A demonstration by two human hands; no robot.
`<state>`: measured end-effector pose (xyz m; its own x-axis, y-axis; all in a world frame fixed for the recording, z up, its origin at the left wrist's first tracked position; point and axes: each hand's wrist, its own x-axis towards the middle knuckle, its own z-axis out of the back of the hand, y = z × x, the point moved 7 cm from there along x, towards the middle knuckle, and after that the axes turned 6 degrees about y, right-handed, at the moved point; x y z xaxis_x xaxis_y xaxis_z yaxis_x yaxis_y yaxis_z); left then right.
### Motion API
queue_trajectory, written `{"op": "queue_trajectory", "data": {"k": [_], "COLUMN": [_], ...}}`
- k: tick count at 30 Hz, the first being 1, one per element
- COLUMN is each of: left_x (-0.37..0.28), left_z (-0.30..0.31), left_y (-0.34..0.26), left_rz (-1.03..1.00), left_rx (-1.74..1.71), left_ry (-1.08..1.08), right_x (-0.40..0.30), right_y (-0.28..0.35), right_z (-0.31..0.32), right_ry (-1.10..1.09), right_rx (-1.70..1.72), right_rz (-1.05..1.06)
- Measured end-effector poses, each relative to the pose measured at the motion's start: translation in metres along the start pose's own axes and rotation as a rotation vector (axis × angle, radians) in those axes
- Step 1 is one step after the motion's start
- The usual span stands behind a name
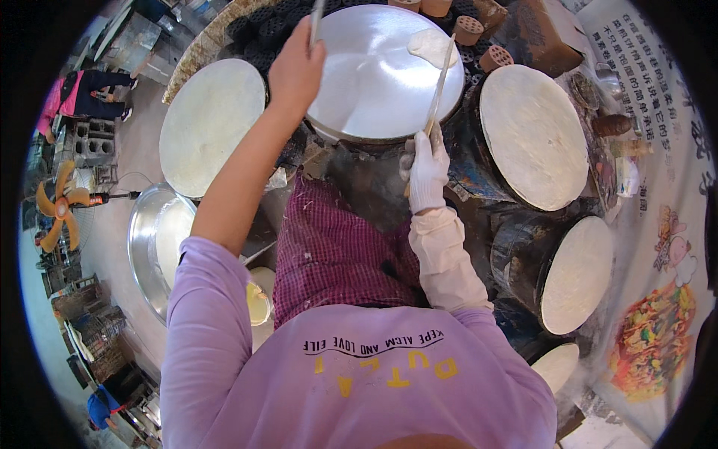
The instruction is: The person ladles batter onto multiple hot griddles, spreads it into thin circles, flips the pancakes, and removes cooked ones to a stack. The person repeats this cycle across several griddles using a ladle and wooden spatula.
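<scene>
A round metal griddle (364,95) lies in front of me, its shiny surface mostly bare. Near its far right edge sits a small patch of pale batter (427,47). My left hand (297,70), bare, is closed around a thin light-coloured handle (317,19) over the griddle's left side; the handle's far end is cut off by the picture's top. My right hand (429,168) wears a white glove and grips a long, thin wooden stick (440,84). The stick slants up across the griddle's right side, its tip beside the batter patch.
Pale sheets cover griddles at left (213,126) and right (533,134), and a drum-shaped stove (519,252) further back. Black honeycomb briquettes (261,33) and tan ones (468,29) stand behind. A steel basin (137,241), a fan (60,207) and a person (84,95) are left.
</scene>
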<state>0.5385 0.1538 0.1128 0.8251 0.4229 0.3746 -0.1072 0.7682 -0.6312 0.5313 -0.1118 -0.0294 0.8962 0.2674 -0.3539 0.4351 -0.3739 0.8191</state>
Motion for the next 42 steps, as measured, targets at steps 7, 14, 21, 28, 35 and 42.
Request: {"op": "queue_trajectory", "data": {"k": [7, 14, 21, 28, 35, 42], "left_x": [-0.134, -0.319, -0.409, -0.411, -0.412, -0.412], "left_z": [0.015, 0.032, 0.048, 0.026, 0.025, 0.02], "left_y": [0.063, 0.118, 0.149, 0.15, 0.161, 0.163], "left_rz": [0.748, 1.071, 0.808, 0.646, 0.687, 0.691], "left_rx": [-0.697, -0.712, -0.162, -0.132, -0.084, -0.146], "left_ry": [0.255, 0.135, 0.218, 0.255, 0.255, 0.223], "right_x": [0.082, 0.031, -0.023, 0.075, 0.06, 0.08], "right_y": [0.015, 0.065, 0.054, 0.02, 0.054, 0.056], "right_z": [-0.072, -0.005, 0.053, -0.046, -0.012, -0.05], "right_ry": [-0.013, -0.026, -0.287, -0.125, -0.118, -0.034], "right_rx": [-0.282, -1.185, -1.704, -1.135, -1.362, -1.484], "right_rz": [0.015, 0.567, 0.269, 0.133, 0.318, 0.304]}}
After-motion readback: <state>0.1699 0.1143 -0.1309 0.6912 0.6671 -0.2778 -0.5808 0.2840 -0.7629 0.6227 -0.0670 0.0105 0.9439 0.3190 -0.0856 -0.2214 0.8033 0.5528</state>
